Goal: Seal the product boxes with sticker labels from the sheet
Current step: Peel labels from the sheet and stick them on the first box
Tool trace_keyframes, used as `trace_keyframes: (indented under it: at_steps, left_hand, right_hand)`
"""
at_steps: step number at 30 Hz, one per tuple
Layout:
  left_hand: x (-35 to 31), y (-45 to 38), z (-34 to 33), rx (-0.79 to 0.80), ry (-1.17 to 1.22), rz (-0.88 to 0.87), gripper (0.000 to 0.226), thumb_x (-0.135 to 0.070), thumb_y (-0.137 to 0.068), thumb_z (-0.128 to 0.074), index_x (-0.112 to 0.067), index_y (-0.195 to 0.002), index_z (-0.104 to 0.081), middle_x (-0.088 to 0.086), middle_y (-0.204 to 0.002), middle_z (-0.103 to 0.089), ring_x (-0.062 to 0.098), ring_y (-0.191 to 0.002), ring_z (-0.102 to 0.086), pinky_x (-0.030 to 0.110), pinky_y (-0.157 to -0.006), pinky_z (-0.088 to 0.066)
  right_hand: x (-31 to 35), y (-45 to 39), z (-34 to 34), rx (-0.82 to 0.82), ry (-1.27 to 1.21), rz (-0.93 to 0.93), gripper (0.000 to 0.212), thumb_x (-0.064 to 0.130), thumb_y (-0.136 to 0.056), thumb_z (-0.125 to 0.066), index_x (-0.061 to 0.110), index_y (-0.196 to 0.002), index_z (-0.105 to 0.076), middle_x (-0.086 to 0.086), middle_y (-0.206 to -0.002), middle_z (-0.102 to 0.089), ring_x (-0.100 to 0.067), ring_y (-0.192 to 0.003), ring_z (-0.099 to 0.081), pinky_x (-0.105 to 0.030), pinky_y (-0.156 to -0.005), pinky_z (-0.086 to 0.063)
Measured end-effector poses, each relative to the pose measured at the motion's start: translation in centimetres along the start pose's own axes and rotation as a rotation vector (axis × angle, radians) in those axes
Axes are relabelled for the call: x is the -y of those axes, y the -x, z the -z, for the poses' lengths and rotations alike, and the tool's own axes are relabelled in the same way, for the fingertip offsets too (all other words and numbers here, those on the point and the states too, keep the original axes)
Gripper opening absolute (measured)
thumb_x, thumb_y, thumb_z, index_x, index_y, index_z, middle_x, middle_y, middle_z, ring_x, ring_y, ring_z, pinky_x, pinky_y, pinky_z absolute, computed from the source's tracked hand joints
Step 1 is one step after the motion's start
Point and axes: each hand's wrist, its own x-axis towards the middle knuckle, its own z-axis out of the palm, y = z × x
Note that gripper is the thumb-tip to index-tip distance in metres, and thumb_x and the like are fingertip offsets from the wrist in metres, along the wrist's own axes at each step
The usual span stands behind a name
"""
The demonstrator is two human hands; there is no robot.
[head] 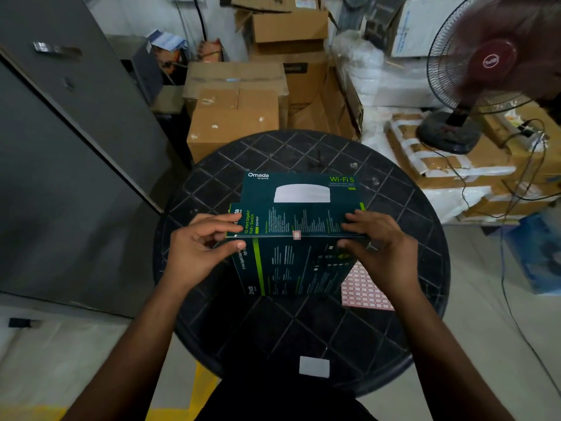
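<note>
Dark-green "10-Port Gigabit PoE+ Switch" box [291,238], pinched by both hands [200,244] [373,241], fronts an Omada "Wi-Fi 5" box [303,189].

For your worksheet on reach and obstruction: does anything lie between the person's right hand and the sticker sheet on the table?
Yes. The switch box overlaps the sticker sheet's left corner, and the right hand grips that box.

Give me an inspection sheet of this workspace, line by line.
Surface: round dark table with a diamond grid.
Job's things: switch box with a sticker across its edge; Wi-Fi 5 box behind; sticker sheet partly under the switch box.
Clutter: white label near the front rim.
Hands: left hand and right hand grip the switch box's ends.
Cables: black cords by the fan.
Surroundings: cardboard cartons, grey cabinet.
</note>
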Motion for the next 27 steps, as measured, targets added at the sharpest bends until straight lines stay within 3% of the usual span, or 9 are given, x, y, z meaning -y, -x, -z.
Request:
trace_keyframes:
  at_steps: [4, 7, 10, 14, 18, 20, 23, 27]
  left_hand:
    - [0.1, 0.1, -0.1, -0.023, 0.083, 0.019, 0.027, -0.006, -0.070, -0.083, -0.011, -0.096, -0.076, 0.001, -0.115, -0.074, 0.020, -0.109, -0.070, 0.028, -0.090, -0.058]
    - [0.0, 0.0, -0.2, -0.025, 0.098, 0.017, 0.026, -0.004, -0.072, -0.080, -0.011, -0.097, -0.075, -0.001, -0.115, -0.074, 0.017, -0.107, -0.070, 0.021, -0.085, -0.057]
    - [0.1, -0.3, 0.1, -0.016, 0.108, 0.030, 0.022, -0.004, -0.076, -0.077, -0.010, -0.097, -0.076, -0.001, -0.115, -0.075, 0.018, -0.108, -0.070, 0.023, -0.089, -0.056]
    - [0.3, -0.2, -0.2, -0.042, 0.080, 0.007, 0.016, -0.005, -0.081, -0.078, -0.009, -0.096, -0.076, 0.001, -0.113, -0.075, 0.025, -0.108, -0.070, 0.033, -0.095, -0.056]
    - [0.5, -0.2, -0.5, -0.054, 0.033, -0.077, 0.014, -0.020, -0.085, -0.076, -0.013, -0.097, -0.075, -0.002, -0.114, -0.075, 0.029, -0.108, -0.068, 0.034, -0.094, -0.055]
    - [0.7, 0.0, -0.4, -0.050, 0.085, -0.038, 0.016, -0.014, -0.084, -0.078, -0.010, -0.099, -0.075, -0.001, -0.114, -0.075, 0.025, -0.109, -0.069, 0.030, -0.096, -0.054]
    - [0.8, 0.3, -0.7, -0.067, 0.145, 0.014, 0.020, -0.001, -0.079, -0.074, -0.009, -0.098, -0.074, -0.004, -0.112, -0.076, 0.016, -0.107, -0.071, 0.024, -0.094, -0.055]
    - [0.5, 0.3, -0.4, -0.041, 0.166, 0.047, 0.017, -0.003, -0.078, -0.073, -0.012, -0.093, -0.075, -0.007, -0.109, -0.076, 0.017, -0.107, -0.071, 0.023, -0.089, -0.057]
  right_hand:
    - [0.0, 0.3, 0.0, -0.051, -0.050, -0.002, 0.023, 0.012, -0.070, -0.088, 0.007, -0.091, -0.079, -0.005, -0.105, -0.076, -0.019, -0.111, -0.070, -0.045, -0.095, -0.057]
    - [-0.5, -0.4, 0.7, 0.014, -0.098, 0.000, 0.017, 0.011, -0.076, -0.084, 0.009, -0.092, -0.079, -0.003, -0.105, -0.076, -0.016, -0.112, -0.070, -0.046, -0.096, -0.057]
    - [-0.9, -0.7, 1.6, 0.071, -0.159, -0.048, 0.017, 0.006, -0.081, -0.080, 0.014, -0.095, -0.079, 0.000, -0.109, -0.075, -0.012, -0.116, -0.068, -0.040, -0.098, -0.056]
    - [-0.5, -0.1, 0.9, -0.056, -0.187, -0.117, 0.016, 0.000, -0.076, -0.083, 0.012, -0.085, -0.079, -0.003, -0.106, -0.075, -0.012, -0.110, -0.071, -0.038, -0.090, -0.061]
    - [-0.8, 0.5, 0.2, -0.129, -0.209, -0.162, 0.016, 0.008, -0.076, -0.084, 0.009, -0.090, -0.076, -0.007, -0.123, -0.071, -0.012, -0.112, -0.070, -0.031, -0.085, -0.061]
    - [-1.2, 0.9, 0.2, -0.124, -0.231, -0.169, 0.020, 0.012, -0.075, -0.084, 0.008, -0.093, -0.076, -0.009, -0.129, -0.068, -0.015, -0.117, -0.068, -0.028, -0.086, -0.060]
    - [-1.7, 1.0, 0.6, -0.090, -0.351, -0.223, 0.016, 0.011, -0.078, -0.081, 0.004, -0.092, -0.076, -0.011, -0.128, -0.069, -0.020, -0.116, -0.069, -0.040, -0.083, -0.063]
    - [-2.0, 1.4, 0.9, -0.021, -0.544, -0.313, 0.010, 0.005, -0.082, -0.073, 0.002, -0.092, -0.073, -0.003, -0.121, -0.073, -0.023, -0.130, -0.060, -0.044, -0.095, -0.058]
